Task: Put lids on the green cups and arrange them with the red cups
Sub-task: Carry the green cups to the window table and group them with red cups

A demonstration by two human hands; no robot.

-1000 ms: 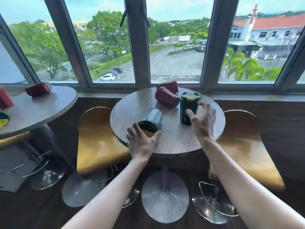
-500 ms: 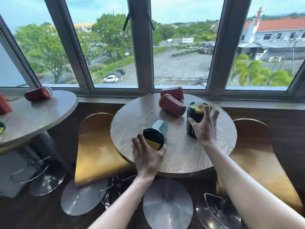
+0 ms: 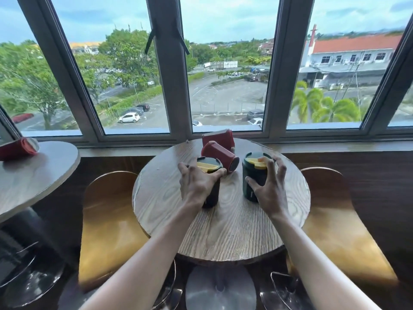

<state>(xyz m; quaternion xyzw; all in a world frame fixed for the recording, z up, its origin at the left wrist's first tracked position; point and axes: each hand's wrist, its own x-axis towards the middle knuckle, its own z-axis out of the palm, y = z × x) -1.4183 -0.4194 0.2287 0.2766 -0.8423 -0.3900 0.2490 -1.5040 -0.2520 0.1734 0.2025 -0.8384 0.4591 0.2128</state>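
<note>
Two dark green cups with green-and-yellow lids stand upright on the round wooden table (image 3: 223, 231). My left hand (image 3: 196, 186) is wrapped around the left green cup (image 3: 211, 195), just below its lid. My right hand (image 3: 269, 189) curls around the right green cup (image 3: 251, 175), thumb on its front and fingers behind its lid. Between and behind them a red cup (image 3: 218, 154) lies on its side, its dark end facing me. A second red cup (image 3: 218, 136) lies behind it near the window.
Yellow-brown stools stand left (image 3: 107, 220) and right (image 3: 339, 220) of the table. A second round table (image 3: 33, 175) at the left carries another red cup (image 3: 17, 147) on its side. The window sill runs right behind the table.
The left green cup, lying on its side before, now stands upright in my left hand. My right hand closed around the right green cup. The view moved nearer the table.
</note>
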